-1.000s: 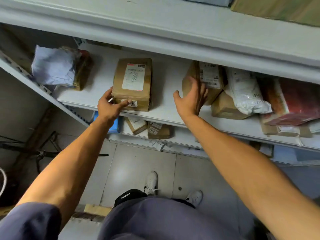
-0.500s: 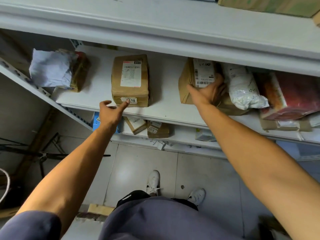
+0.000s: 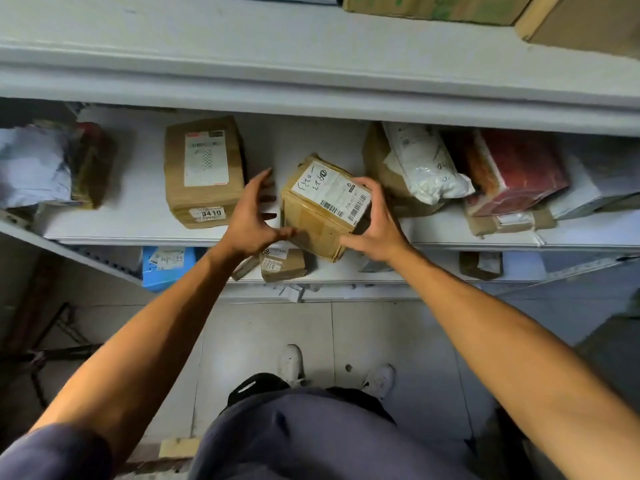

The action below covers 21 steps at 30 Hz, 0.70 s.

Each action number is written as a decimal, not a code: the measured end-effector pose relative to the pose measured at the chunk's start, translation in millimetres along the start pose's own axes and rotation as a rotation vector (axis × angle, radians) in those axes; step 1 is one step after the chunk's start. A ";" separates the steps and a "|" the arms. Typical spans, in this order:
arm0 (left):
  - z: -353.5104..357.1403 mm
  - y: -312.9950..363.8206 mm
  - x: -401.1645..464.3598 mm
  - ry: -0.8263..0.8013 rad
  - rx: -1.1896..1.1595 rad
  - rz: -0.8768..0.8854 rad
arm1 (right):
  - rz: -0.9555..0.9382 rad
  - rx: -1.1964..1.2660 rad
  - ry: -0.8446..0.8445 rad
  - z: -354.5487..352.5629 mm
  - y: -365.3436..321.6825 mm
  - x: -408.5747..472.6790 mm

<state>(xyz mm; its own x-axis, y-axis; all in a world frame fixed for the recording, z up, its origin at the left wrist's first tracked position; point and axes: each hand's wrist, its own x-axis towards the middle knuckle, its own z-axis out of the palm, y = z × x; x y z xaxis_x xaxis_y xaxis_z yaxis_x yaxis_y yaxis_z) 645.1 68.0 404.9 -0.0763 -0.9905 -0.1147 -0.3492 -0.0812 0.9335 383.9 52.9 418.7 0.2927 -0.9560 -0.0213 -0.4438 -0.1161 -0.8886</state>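
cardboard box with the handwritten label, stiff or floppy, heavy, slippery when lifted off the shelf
Probably stiff: the cardboard box shows square edges and flat faces in the grip of the right hand. Likely light for its size, since that one hand seems to hold it tilted past the shelf edge. Its taped side looks glossy, so it might slip a little.

The small brown cardboard box (image 3: 318, 216) overhangs the front edge of the white shelf board (image 3: 138, 216), with the left hand (image 3: 252, 216) at its nine o'clock and the right hand (image 3: 377, 226) at three. The taller brown cardboard box (image 3: 204, 171) lies further out at nine o'clock, and the white plastic mailer bag (image 3: 422, 164) at two.
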 end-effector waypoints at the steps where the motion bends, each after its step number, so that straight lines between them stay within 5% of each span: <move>1: -3.7 1.7 8.3 -0.055 0.027 0.019 | 0.004 -0.017 -0.039 -3.2 2.9 -1.9; 7: -7.3 4.0 37.5 -0.464 0.036 0.080 | 0.115 -0.034 -0.126 -11.3 7.4 -8.0; 11: -10.7 3.6 42.2 -0.415 0.002 0.061 | 0.357 0.013 -0.114 -0.2 17.0 -6.9; 15: -10.6 -0.4 33.1 -0.333 -0.005 0.017 | 0.354 -0.057 -0.130 4.3 13.1 -2.6; 21: -12.2 8.2 11.6 -0.333 -0.129 -0.175 | 0.442 0.206 -0.116 -0.6 -1.2 -13.1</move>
<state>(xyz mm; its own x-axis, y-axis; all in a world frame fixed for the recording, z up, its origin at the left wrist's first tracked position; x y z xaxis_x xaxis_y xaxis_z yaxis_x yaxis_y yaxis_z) 652.8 54.5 415.4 -0.3319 -0.8719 -0.3600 -0.2653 -0.2800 0.9226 380.1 65.4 420.3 0.2117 -0.8639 -0.4570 -0.3739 0.3604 -0.8546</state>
